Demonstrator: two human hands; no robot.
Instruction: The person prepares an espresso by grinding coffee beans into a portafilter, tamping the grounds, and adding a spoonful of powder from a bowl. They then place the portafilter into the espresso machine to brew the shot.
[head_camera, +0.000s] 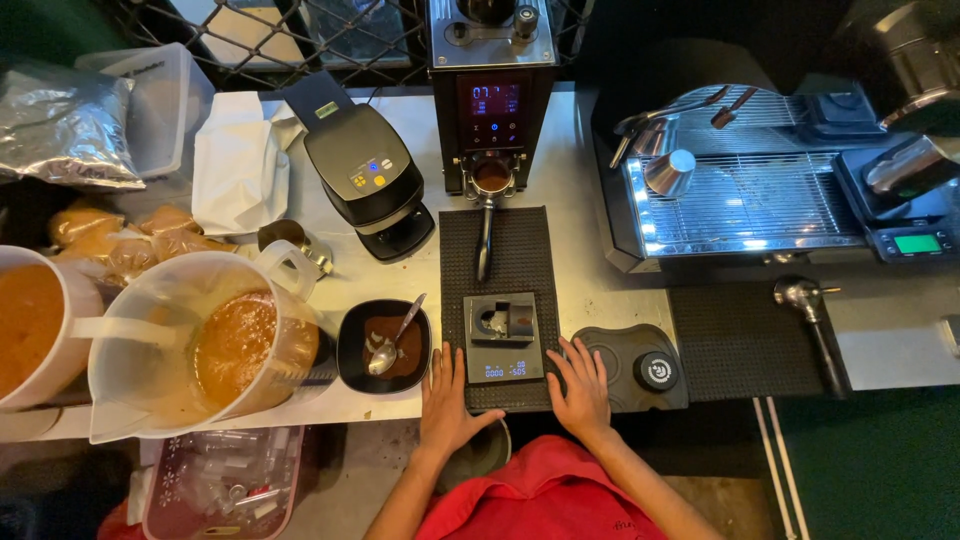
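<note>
Left hand (447, 398), right hand (580, 392), flanking small dark digital scale (504, 340), display lit

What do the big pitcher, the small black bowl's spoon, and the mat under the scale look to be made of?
The pitcher looks like translucent plastic: brown liquid shows through its cloudy wall. The spoon seems polished metal, silvery and reflective. The mat, which the left hand and right hand touch at its near edge, appears to be matte black rubber with a fine grid texture.

The person wears a red garment (545, 500), its cloth bunched in soft folds, with a small line of pale stitched lettering near the hem. Both forearms are bare, and the left hand (447, 403) and right hand (582, 393) wear no gloves.
</note>
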